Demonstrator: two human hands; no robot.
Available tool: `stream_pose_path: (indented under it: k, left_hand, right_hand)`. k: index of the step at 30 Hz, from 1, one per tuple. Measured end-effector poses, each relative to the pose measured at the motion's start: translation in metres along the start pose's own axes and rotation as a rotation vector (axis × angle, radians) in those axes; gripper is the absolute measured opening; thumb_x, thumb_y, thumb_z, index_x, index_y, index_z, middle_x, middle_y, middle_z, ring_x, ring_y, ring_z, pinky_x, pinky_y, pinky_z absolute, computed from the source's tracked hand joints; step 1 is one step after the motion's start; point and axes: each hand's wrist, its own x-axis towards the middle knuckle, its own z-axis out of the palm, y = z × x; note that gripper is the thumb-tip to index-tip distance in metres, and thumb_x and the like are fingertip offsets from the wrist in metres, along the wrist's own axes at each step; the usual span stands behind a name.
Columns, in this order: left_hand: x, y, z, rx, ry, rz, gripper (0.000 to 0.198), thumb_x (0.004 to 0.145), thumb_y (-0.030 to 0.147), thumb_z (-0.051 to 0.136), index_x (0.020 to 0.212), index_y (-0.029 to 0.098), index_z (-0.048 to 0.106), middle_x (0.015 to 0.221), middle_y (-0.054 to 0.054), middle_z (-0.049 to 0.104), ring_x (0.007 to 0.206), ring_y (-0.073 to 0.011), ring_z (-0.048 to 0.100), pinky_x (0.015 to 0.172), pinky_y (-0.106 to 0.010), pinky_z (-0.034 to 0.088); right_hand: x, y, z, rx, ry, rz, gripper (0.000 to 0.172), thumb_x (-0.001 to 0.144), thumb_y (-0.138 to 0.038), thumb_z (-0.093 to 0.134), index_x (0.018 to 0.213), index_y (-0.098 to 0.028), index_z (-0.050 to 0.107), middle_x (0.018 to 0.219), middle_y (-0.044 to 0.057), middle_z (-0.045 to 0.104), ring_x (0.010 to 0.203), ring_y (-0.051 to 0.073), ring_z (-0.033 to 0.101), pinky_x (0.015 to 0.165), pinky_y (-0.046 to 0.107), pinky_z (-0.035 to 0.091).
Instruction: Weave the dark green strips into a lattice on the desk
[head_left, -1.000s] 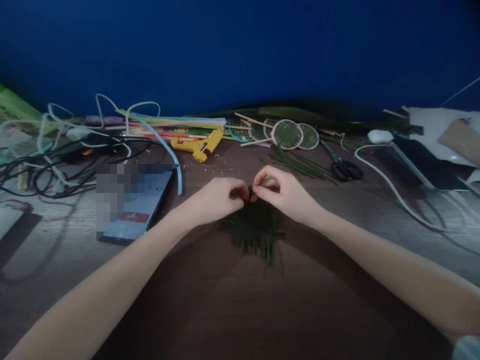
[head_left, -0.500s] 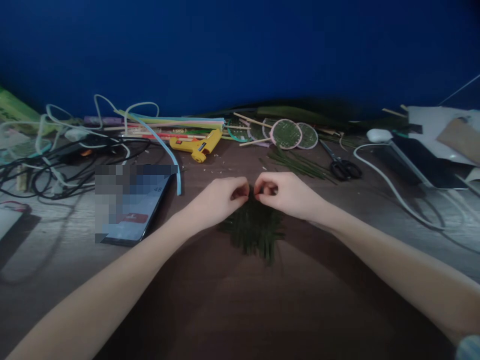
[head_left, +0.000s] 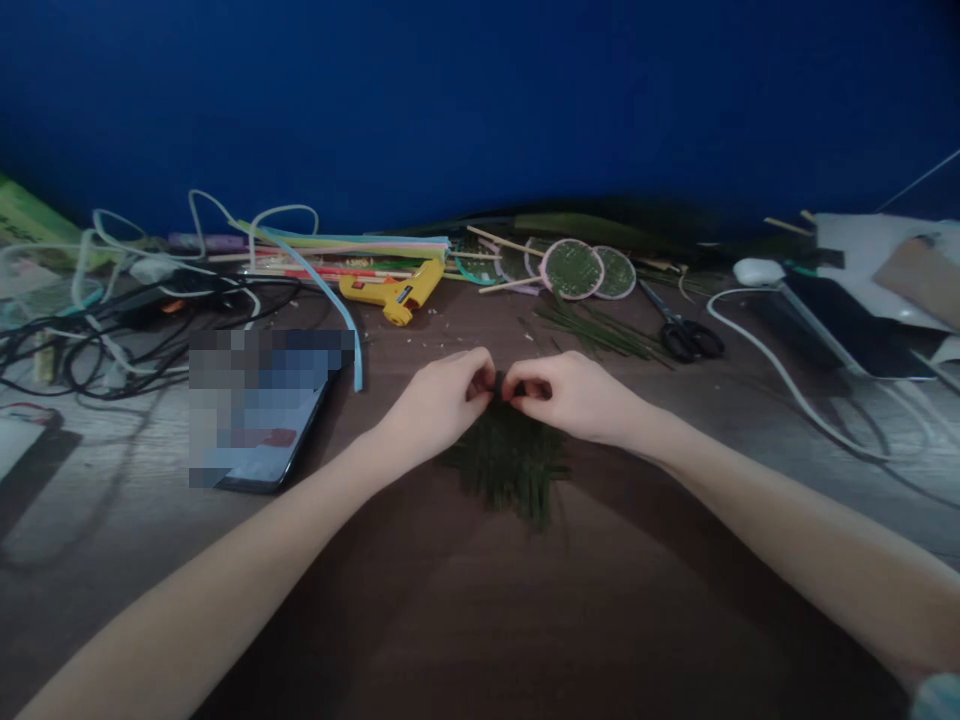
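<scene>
A flat mat of dark green woven strips lies on the brown table in front of me. My left hand and my right hand meet at its far edge. Both pinch the top of the strips with thumb and fingers closed. Their fingertips almost touch each other. Loose green strips lie just beyond my right hand.
A phone lies to the left, with tangled cables beyond it. A yellow glue gun, coloured paper strips, round woven discs and black scissors sit at the back. A white cable runs at right.
My right hand has lowered and closed its raised fingers onto the mat's top edge. Both hands have drawn slightly together.
</scene>
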Motion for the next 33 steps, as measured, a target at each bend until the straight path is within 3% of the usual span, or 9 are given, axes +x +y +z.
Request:
stream_pose_path:
  k: [8, 18, 20, 26, 33]
  left_hand:
    - [0.001, 0.008, -0.014, -0.124, -0.032, -0.042, 0.017, 0.070, 0.008, 0.048, 0.078, 0.019, 0.058, 0.077, 0.002, 0.065, 0.074, -0.0119, 0.061, 0.070, -0.024, 0.045]
    - [0.000, 0.006, -0.007, -0.159, -0.066, -0.062, 0.013, 0.072, 0.010, 0.051, 0.081, 0.018, 0.057, 0.079, 0.001, 0.066, 0.074, -0.0119, 0.062, 0.069, -0.023, 0.047]
    - [0.000, 0.006, -0.006, -0.166, -0.072, -0.069, 0.012, 0.073, 0.011, 0.051, 0.082, 0.018, 0.056, 0.080, 0.001, 0.066, 0.074, -0.0121, 0.062, 0.069, -0.024, 0.047]
    - [-0.002, 0.008, -0.005, -0.148, -0.056, -0.054, 0.010, 0.073, 0.011, 0.052, 0.079, 0.018, 0.055, 0.077, 0.001, 0.065, 0.071, -0.0120, 0.061, 0.065, -0.023, 0.046]
    - [-0.006, 0.009, -0.005, -0.068, -0.055, -0.002, 0.009, 0.072, 0.013, 0.049, 0.077, 0.019, 0.053, 0.074, 0.001, 0.062, 0.068, -0.0129, 0.059, 0.063, -0.025, 0.044]
  right_hand:
    - [0.002, 0.001, 0.000, -0.017, 0.012, -0.008, 0.014, 0.071, -0.018, 0.053, 0.076, -0.022, 0.065, 0.058, -0.004, 0.054, 0.054, 0.009, 0.044, 0.053, 0.023, 0.026]
    - [0.002, 0.003, 0.001, 0.020, 0.012, 0.002, 0.008, 0.071, -0.019, 0.054, 0.075, -0.020, 0.061, 0.057, -0.005, 0.052, 0.053, 0.008, 0.043, 0.052, 0.023, 0.026]
    - [0.002, 0.005, 0.000, 0.056, 0.027, 0.017, 0.003, 0.071, -0.021, 0.056, 0.074, -0.019, 0.057, 0.055, -0.005, 0.052, 0.051, 0.008, 0.042, 0.052, 0.023, 0.026]
    - [0.002, 0.005, -0.004, 0.197, 0.063, 0.076, 0.015, 0.070, -0.024, 0.062, 0.068, -0.019, 0.048, 0.044, -0.009, 0.042, 0.044, 0.007, 0.036, 0.049, 0.022, 0.026]
    - [0.001, -0.002, -0.009, 0.441, 0.149, 0.091, 0.021, 0.078, -0.035, 0.055, 0.068, -0.016, 0.054, 0.050, -0.003, 0.055, 0.048, 0.009, 0.048, 0.050, 0.022, 0.032]
